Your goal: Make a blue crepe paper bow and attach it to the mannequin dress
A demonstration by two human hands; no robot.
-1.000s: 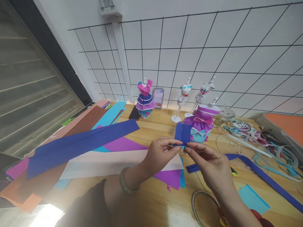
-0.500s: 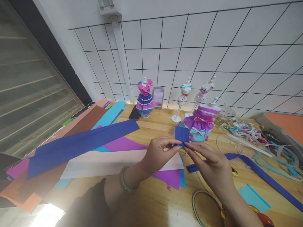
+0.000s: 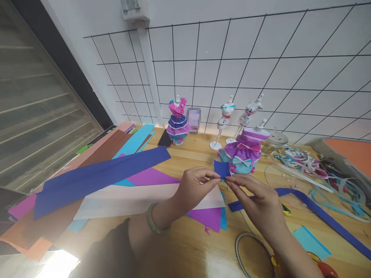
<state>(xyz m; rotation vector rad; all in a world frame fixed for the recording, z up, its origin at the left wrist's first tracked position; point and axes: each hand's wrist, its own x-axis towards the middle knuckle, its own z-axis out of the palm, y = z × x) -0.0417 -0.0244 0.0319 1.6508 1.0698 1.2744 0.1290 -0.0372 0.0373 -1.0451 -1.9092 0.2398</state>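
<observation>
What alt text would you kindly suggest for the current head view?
A person's left hand and right hand pinch the near edge of a small blue piece over a wooden table. Long coloured strips lie to the left; four small mannequins stand beyond the hands, two in ruffled dresses.

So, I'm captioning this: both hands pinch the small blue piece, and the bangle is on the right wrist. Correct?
Wrong wrist: the head view shows the bangle on the left wrist. The left hand and right hand do pinch the small blue piece.
</observation>
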